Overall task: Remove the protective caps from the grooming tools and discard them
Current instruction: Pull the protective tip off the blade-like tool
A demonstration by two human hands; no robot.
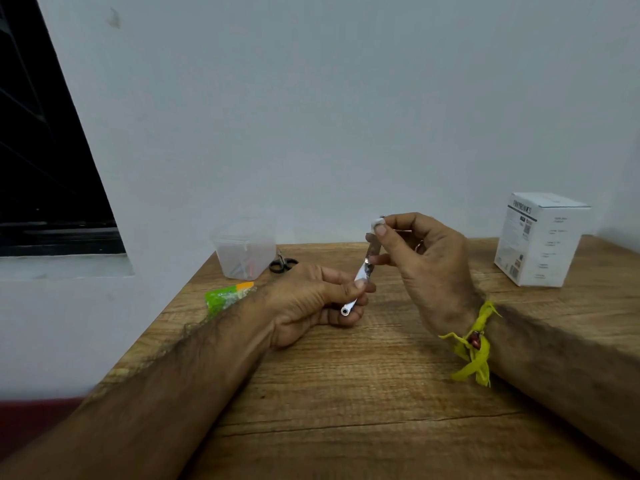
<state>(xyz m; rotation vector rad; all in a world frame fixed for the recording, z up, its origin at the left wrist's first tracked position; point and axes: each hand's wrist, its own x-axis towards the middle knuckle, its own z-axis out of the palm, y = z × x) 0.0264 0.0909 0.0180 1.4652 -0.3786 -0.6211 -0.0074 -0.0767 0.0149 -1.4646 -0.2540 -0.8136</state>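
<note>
Left hand (311,299) grips the lower end of a metal grooming tool (360,275) above the wooden table (346,393). Right hand (422,258) pinches a small white cap (377,222) at thumb and forefinger.

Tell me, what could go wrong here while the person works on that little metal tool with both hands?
The right hand pinches a small white cap at the top of the metal tool; a hard tug might slip and bring fingers against the tool's bare end. The left hand holds only the tool's lower end, so it could twist loose onto the wooden table. The tiny cap could also drop and roll off unseen.
</note>
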